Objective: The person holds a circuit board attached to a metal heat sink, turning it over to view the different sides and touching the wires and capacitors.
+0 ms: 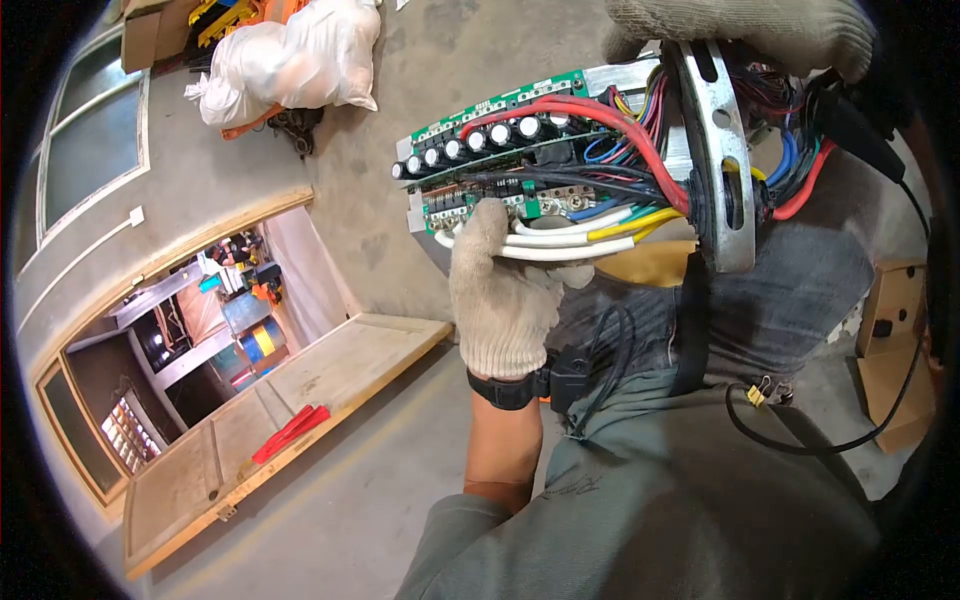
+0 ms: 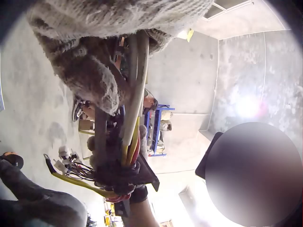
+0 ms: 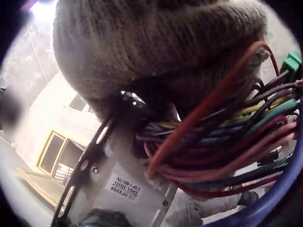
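An uncased motor controller (image 1: 535, 180) lies across the head view, with a row of round capacitors (image 1: 500, 133) along its green circuit boards. My gloved left hand (image 1: 510, 300) grips its lower edge, thumb on the board beside the thick white cables (image 1: 565, 253). Those white cables (image 2: 138, 80) run past the left fingers in the left wrist view. At the other end my gloved right hand (image 1: 750, 35) grips the slotted metal end plate (image 1: 737, 180). The right wrist view shows this plate's printed label (image 3: 124, 185) and a bundle of coloured wires (image 3: 227, 146) close under the right glove.
A white sack (image 1: 300, 60) and a cardboard box (image 1: 155, 35) lie by the wall. The wooden door (image 1: 230, 440) stands ajar, with a red object (image 1: 290, 432) on it. An opened carton (image 1: 893, 390) sits near the legs. A black cord (image 1: 800, 448) loops beside the shirt.
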Available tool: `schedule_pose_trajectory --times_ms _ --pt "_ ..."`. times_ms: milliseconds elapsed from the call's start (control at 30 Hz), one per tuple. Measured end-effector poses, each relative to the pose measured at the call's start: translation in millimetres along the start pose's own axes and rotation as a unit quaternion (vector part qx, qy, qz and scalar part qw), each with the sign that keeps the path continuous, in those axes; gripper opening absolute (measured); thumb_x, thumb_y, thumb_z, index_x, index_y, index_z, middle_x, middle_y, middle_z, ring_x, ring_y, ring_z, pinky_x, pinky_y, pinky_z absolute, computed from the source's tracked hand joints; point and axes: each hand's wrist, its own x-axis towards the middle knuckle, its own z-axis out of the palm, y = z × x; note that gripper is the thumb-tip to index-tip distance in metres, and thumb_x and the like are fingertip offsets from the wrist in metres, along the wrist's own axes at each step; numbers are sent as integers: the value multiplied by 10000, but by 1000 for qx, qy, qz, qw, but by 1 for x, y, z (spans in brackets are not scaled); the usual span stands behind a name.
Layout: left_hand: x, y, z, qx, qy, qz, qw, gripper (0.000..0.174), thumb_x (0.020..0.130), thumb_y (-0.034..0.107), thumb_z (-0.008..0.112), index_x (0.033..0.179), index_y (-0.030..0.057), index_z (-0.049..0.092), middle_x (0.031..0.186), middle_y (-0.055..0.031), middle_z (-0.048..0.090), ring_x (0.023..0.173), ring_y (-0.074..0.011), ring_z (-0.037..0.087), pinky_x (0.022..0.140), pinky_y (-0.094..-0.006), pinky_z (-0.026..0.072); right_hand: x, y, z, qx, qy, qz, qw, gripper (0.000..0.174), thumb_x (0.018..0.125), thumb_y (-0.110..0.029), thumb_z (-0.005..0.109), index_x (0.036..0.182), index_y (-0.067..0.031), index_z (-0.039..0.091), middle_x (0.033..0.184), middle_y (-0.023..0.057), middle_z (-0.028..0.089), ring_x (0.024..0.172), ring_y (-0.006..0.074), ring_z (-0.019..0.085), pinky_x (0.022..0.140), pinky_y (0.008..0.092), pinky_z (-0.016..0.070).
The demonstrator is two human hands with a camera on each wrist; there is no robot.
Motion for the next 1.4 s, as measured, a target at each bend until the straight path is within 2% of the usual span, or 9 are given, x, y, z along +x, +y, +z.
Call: schedule_pose_trajectory --times_ms 33,100,233,300,600,833,1133,1200,1400 --pt "0 1 -1 -2 0 0 1000 389 925 302 578 1166 1 531 996 -174 671 771 -280 688 526 -374 571 1 -1 0 -3 1 2 1000 621 949 -496 539 1310 9 539 1163 160 649 1013 206 624 886 271 501" --pt "-1 1 -5 24 -22 -8 999 357 904 297 604 1163 59 544 1049 -120 663 868 -282 674 530 -391 548 2 0 0 -6 3 5 1000 621 948 -497 539 1309 9 541 1161 161 649 1011 207 624 885 272 501" --pt "0 1 -5 -13 -27 -30 999 354 905 278 604 1171 52 541 1072 -124 656 900 -281 669 566 -404 569 6 3 1 -11 7 8 1000 621 947 -500 538 1305 8 544 1156 161 650 1007 209 625 883 275 502" --pt "0 1 -1 -30 -20 -21 999 364 930 286 565 1130 -17 544 895 -183 678 714 -290 685 507 -390 571 7 3 1 -15 10 10 1000 621 946 -501 538 1303 8 546 1154 162 651 1005 209 626 882 276 502" --pt "2 2 -2 -42 -39 -22 998 337 944 264 534 1101 -34 538 878 -215 666 693 -318 679 562 -396 588 7 3 1 -29 16 22 999 621 944 -506 538 1294 7 554 1145 163 653 997 214 628 878 282 503" --pt "2 3 -5 -18 -21 -33 999 336 950 259 520 1084 -49 532 875 -221 662 701 -322 678 571 -400 589 8 4 3 -38 20 27 999 621 941 -509 537 1288 6 561 1137 164 654 990 217 629 875 287 504" --pt "4 4 -3 0 -16 -22 1000 293 929 213 555 1073 -41 540 912 -206 664 723 -313 682 581 -405 594 7 6 6 -50 23 37 998 622 938 -514 536 1279 4 569 1128 165 656 981 221 631 871 293 505" --pt "4 6 -5 -18 -61 -41 997 279 926 204 562 1070 -35 545 928 -192 664 741 -300 687 574 -396 596 7 6 6 -53 24 40 997 622 938 -516 536 1277 4 570 1126 166 657 979 222 632 870 294 505" --pt "5 7 -3 -20 -54 -20 998 290 917 203 577 1076 -37 544 933 -182 663 746 -296 690 564 -394 601 7 6 8 -64 23 46 997 622 936 -519 536 1272 3 576 1119 167 658 973 225 633 867 298 506"
